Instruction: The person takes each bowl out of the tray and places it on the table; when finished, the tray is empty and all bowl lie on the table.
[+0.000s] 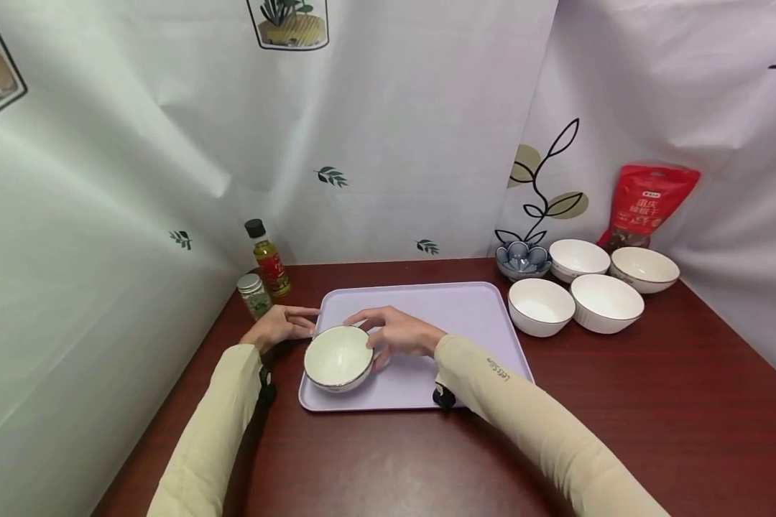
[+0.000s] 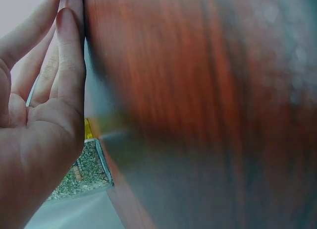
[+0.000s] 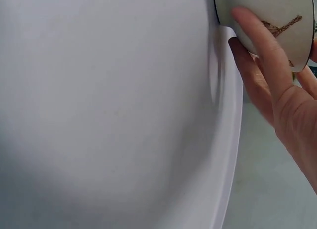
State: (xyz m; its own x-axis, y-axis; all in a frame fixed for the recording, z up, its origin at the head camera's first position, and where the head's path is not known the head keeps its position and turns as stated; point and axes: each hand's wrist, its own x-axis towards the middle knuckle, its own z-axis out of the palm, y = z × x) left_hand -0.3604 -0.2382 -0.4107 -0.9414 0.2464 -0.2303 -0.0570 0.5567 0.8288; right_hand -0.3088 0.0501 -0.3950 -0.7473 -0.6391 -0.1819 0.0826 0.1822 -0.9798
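Observation:
A white bowl (image 1: pixel 338 357) with a thin dark rim is at the left front of the lilac tray (image 1: pixel 453 301). My right hand (image 1: pixel 397 332) grips this bowl by its right side. In the right wrist view, its fingers lie along the outer wall of the bowl (image 3: pixel 277 21), which bears a brown twig pattern. My left hand (image 1: pixel 283 324) is at the left edge of the tray, its fingers extended to the rim. From the left wrist, those fingers (image 2: pixel 69 65) look nearly straight and lie close together.
Left of the tray stand a spice jar (image 1: pixel 253 294) and an oil bottle (image 1: pixel 270 262) with a black cap. Several white bowls (image 1: pixel 606 305), a blue flower-shaped bowl (image 1: pixel 522 260) and a red food bag (image 1: pixel 649 201) are at the back right. A patterned curtain (image 1: pixel 388 143) borders the dark table (image 1: pixel 388 459).

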